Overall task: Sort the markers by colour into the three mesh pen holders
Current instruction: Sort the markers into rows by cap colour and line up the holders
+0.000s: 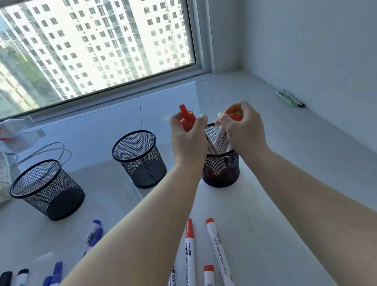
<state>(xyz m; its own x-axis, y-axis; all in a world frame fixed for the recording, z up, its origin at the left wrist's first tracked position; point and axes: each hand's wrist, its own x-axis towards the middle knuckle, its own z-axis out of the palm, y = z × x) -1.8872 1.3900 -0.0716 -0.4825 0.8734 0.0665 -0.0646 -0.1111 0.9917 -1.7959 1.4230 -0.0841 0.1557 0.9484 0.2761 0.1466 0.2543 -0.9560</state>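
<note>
Both hands hold red markers over the right pen holder (220, 167).
Left hand (188, 140) grips a bunch of red markers (187, 118); right hand (244, 130) grips more, their ends inside that holder. Two other holders (46, 189) stand left; loose markers (218, 250) lie nearby.

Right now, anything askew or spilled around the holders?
Nothing spilled or damaged. All three mesh holders stand upright; the left holder and middle holder hold nothing. Red markers lie loose near the front edge, unsorted.
</note>
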